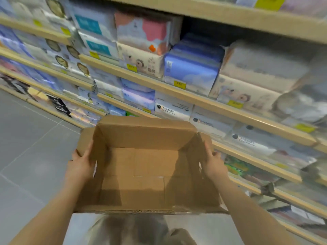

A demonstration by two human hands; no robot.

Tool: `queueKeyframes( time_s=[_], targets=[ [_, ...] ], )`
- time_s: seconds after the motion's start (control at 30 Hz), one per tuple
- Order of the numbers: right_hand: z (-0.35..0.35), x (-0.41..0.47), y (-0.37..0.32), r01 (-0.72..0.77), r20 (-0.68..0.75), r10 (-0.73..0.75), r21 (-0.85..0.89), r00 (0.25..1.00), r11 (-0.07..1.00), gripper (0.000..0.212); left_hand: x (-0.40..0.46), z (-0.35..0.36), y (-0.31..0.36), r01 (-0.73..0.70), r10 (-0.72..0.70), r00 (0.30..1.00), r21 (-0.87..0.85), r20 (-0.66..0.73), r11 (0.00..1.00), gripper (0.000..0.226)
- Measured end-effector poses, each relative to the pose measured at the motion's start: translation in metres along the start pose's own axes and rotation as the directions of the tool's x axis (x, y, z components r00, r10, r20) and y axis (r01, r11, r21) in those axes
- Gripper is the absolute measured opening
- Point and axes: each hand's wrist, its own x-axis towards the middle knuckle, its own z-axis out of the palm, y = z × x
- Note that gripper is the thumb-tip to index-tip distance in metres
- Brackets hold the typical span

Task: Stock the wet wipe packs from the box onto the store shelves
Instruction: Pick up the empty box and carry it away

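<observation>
An open brown cardboard box (pixel 141 167) is held up in front of me, and its inside shows only bare cardboard. My left hand (pixel 80 164) grips its left wall, with the thumb over the rim. On the other side my right hand (pixel 213 163) grips the right wall near the flap. Wet wipe packs fill the wooden store shelves (pixel 177 93) behind the box, among them blue packs (pixel 192 71) and white packs (pixel 174 110). The whole view is blurred by motion.
The shelving runs diagonally from the far left to the near right, with yellow price tags (pixel 179 84) along its edges. Grey tiled floor (pixel 30 142) lies to the left. My legs show below the box.
</observation>
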Motion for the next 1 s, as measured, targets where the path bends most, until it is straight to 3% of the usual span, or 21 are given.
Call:
queueKeyframes(
  time_s=[0.27, 0.6, 1.0],
  targets=[
    [-0.050, 0.029, -0.041, 0.142, 0.001, -0.142, -0.071, 0.990, 0.987, 0.078, -0.029, -0.036, -0.014, 0.120, -0.122, 0.992, -0.032, -0.040, 0.992, 0.069],
    [-0.036, 0.068, -0.140, 0.329, 0.017, -0.329, -0.108, 0.944, 0.938, 0.084, -0.020, -0.056, -0.073, 0.310, -0.314, 0.944, -0.049, -0.099, 0.949, 0.072],
    [-0.002, 0.095, -0.321, 0.601, 0.070, -0.603, -0.235, 0.795, 0.764, 0.089, -0.025, -0.053, -0.190, 0.536, -0.559, 0.819, -0.174, -0.128, 0.826, 0.072]
  ],
)
